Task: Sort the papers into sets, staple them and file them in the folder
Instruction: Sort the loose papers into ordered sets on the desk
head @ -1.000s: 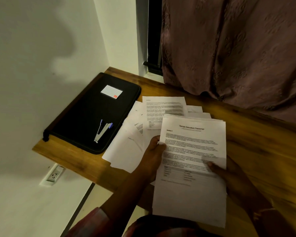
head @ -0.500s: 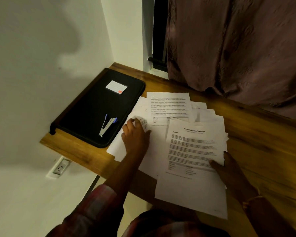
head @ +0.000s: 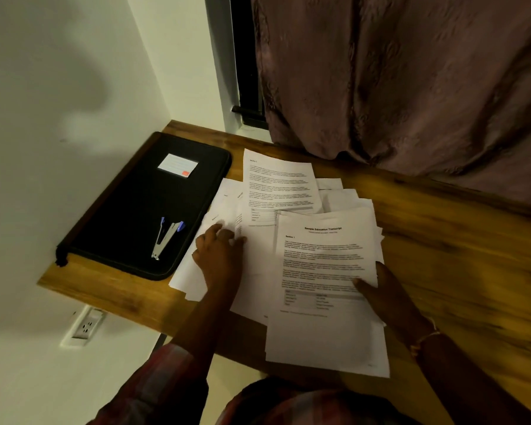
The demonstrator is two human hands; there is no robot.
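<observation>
Two hands on the paper: what are the fingers doing?
— The left hand (head: 218, 259) lies palm down. Its fingers (head: 216, 230) are slightly bent and close together, with the tips pressing on the loose sheets (head: 258, 265) spread at centre frame. The thumb sticks out to the right.
— And the right hand (head: 390, 299)?
— Its thumb (head: 360, 283) lies on top of a stack (head: 325, 265) of printed pages, right of centre. The other fingers are hidden underneath, so it pinches the stack at its right edge. A thin bracelet (head: 426, 335) circles that wrist.
— Is the stack resting flat?
— I cannot tell.
— And around them?
— Everything sits on a wooden table (head: 457, 240). Left of the sheets a black folder (head: 135, 216) lies closed, with a stapler (head: 166, 237) on its cover and a white label (head: 178, 165) higher up. A curtain (head: 411, 87) fills the upper right, and a wall socket (head: 85, 328) sits at lower left.
</observation>
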